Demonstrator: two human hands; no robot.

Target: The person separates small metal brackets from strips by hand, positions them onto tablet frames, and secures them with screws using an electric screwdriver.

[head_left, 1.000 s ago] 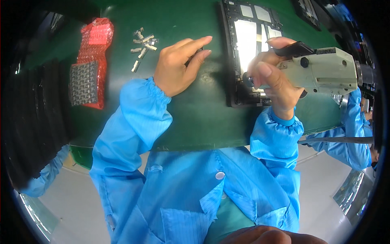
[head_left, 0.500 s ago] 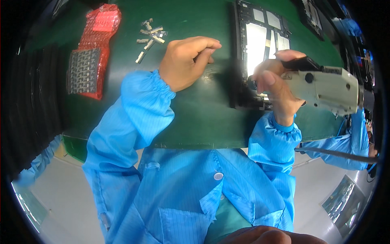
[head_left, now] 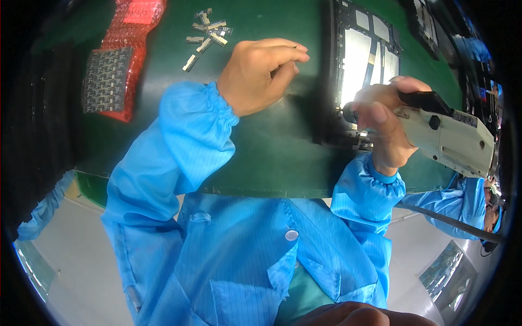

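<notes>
My right hand (head_left: 387, 122) grips a pale electric screwdriver (head_left: 457, 138) with a black lever. Its nose points left, above the near end of a flat, black-framed electronic device (head_left: 356, 57) with bright silvery panels. The screwdriver tip is hidden, so contact with the device cannot be made out. Over the green table, left of the device, my left hand (head_left: 261, 73) is closed, thumb and fingers pinched together. Whatever may lie between those fingertips is too small to name. Beyond it lies a loose group of small circuit boards (head_left: 206, 39) with pale connectors.
A red bubble-wrap bag (head_left: 130, 41) lies on the green table (head_left: 266, 157) at the left, with a panel of small circuit boards (head_left: 106, 81) on it. Another dark device (head_left: 424, 24) sits at the far right. A blue sleeve (head_left: 457, 206) of another person shows at right.
The view has shifted a little. My right hand and the screwdriver have moved slightly right, and the tool's rear end has dipped. My left hand remains pinched, slightly farther forward.
</notes>
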